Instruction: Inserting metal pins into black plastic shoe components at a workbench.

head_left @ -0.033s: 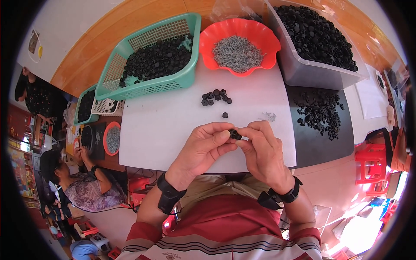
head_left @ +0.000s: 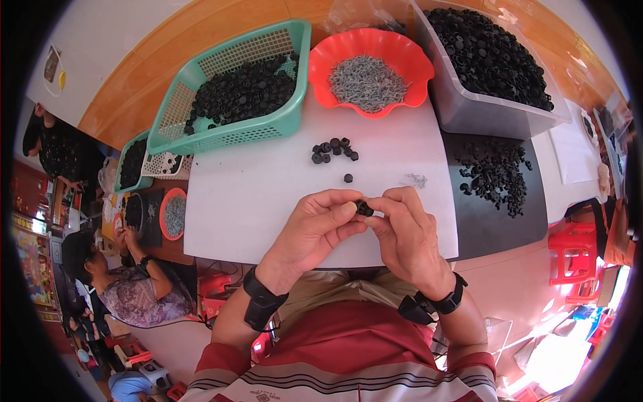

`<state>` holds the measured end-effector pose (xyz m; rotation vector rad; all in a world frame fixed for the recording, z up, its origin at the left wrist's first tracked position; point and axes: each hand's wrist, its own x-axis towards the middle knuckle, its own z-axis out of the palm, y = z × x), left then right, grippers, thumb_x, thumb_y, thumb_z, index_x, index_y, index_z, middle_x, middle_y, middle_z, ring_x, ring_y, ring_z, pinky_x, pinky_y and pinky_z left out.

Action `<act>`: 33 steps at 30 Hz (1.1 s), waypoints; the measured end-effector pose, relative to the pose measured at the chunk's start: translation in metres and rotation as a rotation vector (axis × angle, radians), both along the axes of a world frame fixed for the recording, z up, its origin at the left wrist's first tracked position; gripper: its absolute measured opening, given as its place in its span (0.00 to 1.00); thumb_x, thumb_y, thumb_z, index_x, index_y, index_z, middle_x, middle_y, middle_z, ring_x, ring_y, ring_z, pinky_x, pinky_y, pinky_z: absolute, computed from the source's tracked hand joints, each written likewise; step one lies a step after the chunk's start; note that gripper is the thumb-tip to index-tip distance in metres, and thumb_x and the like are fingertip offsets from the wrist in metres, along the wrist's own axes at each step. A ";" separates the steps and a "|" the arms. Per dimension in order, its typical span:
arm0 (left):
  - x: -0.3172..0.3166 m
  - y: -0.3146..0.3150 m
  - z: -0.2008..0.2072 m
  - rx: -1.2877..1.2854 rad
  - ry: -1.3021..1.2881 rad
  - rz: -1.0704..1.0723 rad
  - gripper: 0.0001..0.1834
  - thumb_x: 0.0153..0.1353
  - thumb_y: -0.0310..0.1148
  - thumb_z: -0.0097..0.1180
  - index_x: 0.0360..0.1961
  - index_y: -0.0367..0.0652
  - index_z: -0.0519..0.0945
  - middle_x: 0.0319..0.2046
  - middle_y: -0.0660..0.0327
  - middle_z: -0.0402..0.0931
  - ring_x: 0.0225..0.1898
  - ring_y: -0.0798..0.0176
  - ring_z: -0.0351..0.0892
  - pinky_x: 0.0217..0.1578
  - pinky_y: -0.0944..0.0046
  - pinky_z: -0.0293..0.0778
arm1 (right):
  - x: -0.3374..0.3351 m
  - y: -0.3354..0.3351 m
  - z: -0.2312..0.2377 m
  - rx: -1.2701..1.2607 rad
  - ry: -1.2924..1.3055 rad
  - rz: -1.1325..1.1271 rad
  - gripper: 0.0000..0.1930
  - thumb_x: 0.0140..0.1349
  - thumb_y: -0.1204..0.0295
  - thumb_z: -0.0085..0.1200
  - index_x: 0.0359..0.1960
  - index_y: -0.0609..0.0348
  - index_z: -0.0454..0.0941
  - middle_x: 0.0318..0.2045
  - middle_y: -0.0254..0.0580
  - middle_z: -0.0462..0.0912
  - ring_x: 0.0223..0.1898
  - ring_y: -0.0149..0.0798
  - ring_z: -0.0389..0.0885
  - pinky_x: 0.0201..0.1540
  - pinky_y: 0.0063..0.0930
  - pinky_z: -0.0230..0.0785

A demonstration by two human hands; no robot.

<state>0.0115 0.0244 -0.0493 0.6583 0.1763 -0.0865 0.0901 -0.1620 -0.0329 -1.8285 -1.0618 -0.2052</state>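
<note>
My left hand (head_left: pixel 320 220) pinches a small round black plastic part (head_left: pixel 364 208) between thumb and fingers, above the near part of the white work surface. From the other side, my right hand (head_left: pixel 406 230) closes its thumb and forefinger at the same part's right edge. Whether a tiny pin sits between those right fingertips is too small to tell. Just beyond my fingers lies one loose black plastic knob (head_left: pixel 348 178). Farther off is a little cluster of black knobs (head_left: pixel 335 149). A few thin metal screws (head_left: pixel 416 180) lie to the right.
At the back stand a green basket (head_left: pixel 228 132) of black parts, a red scalloped bowl (head_left: pixel 416 99) of metal screws and a clear bin (head_left: pixel 495 120) of black caps. Small black pieces (head_left: pixel 499 175) cover a dark board at right. A co-worker (head_left: pixel 144 288) sits at left.
</note>
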 end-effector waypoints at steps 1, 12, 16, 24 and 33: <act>0.000 0.000 0.000 0.000 0.001 0.001 0.14 0.71 0.25 0.59 0.57 0.34 0.81 0.50 0.51 0.85 0.49 0.56 0.88 0.53 0.58 0.87 | 0.000 0.000 0.000 0.000 0.001 0.001 0.17 0.60 0.81 0.66 0.50 0.59 0.78 0.42 0.45 0.77 0.28 0.48 0.83 0.26 0.39 0.76; 0.001 -0.009 0.000 0.095 -0.040 0.019 0.13 0.72 0.25 0.59 0.55 0.37 0.83 0.49 0.55 0.85 0.49 0.63 0.86 0.53 0.61 0.85 | 0.000 0.005 -0.009 0.190 0.104 -0.037 0.14 0.57 0.81 0.70 0.45 0.59 0.85 0.36 0.41 0.80 0.27 0.40 0.81 0.29 0.31 0.75; 0.002 -0.011 -0.001 0.100 -0.041 0.027 0.13 0.72 0.25 0.60 0.55 0.36 0.83 0.49 0.56 0.84 0.49 0.64 0.85 0.53 0.61 0.85 | 0.001 0.004 -0.008 0.205 0.124 -0.034 0.15 0.56 0.82 0.70 0.45 0.60 0.87 0.36 0.41 0.81 0.28 0.37 0.81 0.30 0.28 0.75; 0.002 -0.014 -0.002 0.104 -0.032 0.038 0.13 0.72 0.26 0.60 0.55 0.36 0.83 0.49 0.56 0.84 0.49 0.65 0.85 0.53 0.62 0.84 | 0.003 0.003 -0.007 0.211 0.098 -0.016 0.15 0.57 0.84 0.69 0.47 0.63 0.86 0.37 0.43 0.82 0.30 0.36 0.82 0.31 0.27 0.76; 0.001 -0.015 -0.004 0.082 -0.046 0.068 0.11 0.72 0.25 0.59 0.53 0.35 0.83 0.50 0.53 0.85 0.50 0.61 0.86 0.53 0.59 0.85 | 0.003 0.002 -0.010 0.187 0.046 -0.004 0.16 0.59 0.85 0.68 0.49 0.65 0.85 0.38 0.45 0.82 0.31 0.40 0.85 0.33 0.28 0.79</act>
